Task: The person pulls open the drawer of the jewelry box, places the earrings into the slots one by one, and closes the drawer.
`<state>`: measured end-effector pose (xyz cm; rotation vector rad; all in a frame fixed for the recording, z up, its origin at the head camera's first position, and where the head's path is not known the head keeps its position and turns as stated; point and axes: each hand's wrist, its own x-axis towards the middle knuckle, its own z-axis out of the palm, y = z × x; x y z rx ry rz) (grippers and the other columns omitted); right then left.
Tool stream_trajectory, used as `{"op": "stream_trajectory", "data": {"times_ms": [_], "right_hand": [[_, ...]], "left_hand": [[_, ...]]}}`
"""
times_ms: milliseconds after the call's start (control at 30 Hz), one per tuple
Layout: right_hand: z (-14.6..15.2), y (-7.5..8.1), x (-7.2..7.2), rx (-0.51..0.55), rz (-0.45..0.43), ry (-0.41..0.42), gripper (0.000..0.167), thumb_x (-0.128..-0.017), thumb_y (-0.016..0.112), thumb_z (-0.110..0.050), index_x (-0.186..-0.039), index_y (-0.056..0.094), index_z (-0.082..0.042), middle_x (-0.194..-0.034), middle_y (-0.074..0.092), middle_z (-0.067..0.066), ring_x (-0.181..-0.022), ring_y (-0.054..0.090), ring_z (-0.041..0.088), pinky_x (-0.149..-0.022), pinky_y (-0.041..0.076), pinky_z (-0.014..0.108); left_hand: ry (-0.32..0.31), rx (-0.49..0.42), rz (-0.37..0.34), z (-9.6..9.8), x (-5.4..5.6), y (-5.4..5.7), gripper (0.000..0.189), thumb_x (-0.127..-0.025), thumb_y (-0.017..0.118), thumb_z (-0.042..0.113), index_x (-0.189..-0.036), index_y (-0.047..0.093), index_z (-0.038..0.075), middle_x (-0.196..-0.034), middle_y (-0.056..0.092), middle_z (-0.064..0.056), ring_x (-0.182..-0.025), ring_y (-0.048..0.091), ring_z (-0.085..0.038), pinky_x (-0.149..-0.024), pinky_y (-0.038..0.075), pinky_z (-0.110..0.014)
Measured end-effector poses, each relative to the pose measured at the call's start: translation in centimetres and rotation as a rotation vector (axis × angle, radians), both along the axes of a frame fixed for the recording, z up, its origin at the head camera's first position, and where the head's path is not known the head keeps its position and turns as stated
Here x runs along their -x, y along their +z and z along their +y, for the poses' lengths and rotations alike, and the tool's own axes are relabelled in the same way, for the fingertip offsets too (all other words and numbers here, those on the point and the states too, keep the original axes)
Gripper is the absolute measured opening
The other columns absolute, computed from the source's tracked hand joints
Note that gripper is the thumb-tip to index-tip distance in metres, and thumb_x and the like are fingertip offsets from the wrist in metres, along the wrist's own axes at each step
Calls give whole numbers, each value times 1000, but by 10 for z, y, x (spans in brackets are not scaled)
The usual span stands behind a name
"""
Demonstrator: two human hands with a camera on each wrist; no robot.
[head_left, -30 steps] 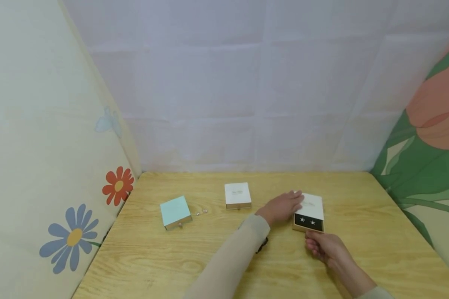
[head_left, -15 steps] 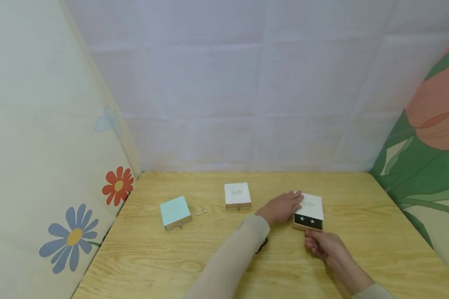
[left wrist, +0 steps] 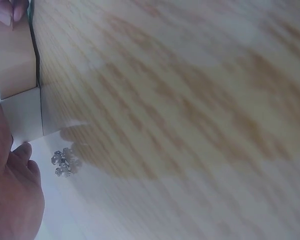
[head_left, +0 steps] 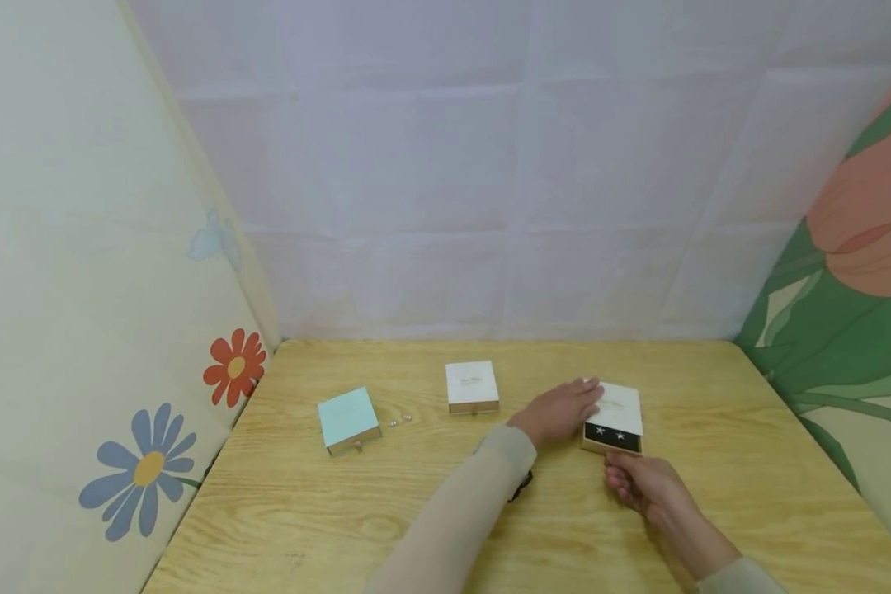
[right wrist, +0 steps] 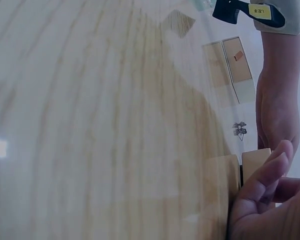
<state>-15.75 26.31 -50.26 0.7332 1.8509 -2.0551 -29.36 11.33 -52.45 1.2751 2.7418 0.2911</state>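
At the right of the head view lies a white-topped drawer box (head_left: 622, 400), with its tan drawer (head_left: 596, 446) partly pulled out. Two star-shaped earrings (head_left: 620, 436) sit on the drawer's black lining. My left hand (head_left: 557, 412) holds the box's sleeve from the left, fingers over the top and a digit at its side in the left wrist view. My right hand (head_left: 644, 483) pinches at the middle of the drawer's front edge, thumb and fingers curled. Close to my left hand lie small silvery earrings (left wrist: 63, 162), also in the right wrist view, hidden in the head view.
A second white box (head_left: 471, 384) stands shut at the middle back. Left of it is a teal-topped box (head_left: 349, 418), with small earrings (head_left: 399, 421) beside it on the wooden table (head_left: 289, 511). A pale cloth (head_left: 416, 165) hangs behind.
The drawer has slid a little further into its sleeve, so less of the black lining shows. My right hand stays at its front; my left hand keeps its place.
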Motion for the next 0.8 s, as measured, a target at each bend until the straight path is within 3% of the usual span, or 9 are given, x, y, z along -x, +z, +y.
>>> {"op": "stream_trajectory", "data": {"times_ms": [533,800], "right_hand": [[1,4,3,15,-14,-4,19,-102,56,-11,-91,71,-6,-69,70,0,-61,64,7,-55,52,17],[1,3,3,26,-17,-3,20,-102,56,-11,-90,71,-6,-68,70,0,-60,64,6,-54,51,17]], "left_hand": [[-10,22,28,-1,0,2,54,-111,14,45,-163,14,27,-169,9,12,-156,11,-10,-125,9,-23],[-2,6,-4,-1,-4,5,54,-111,15,45,-163,13,28,-169,10,11,-156,10,-11,-125,9,-24]]}}
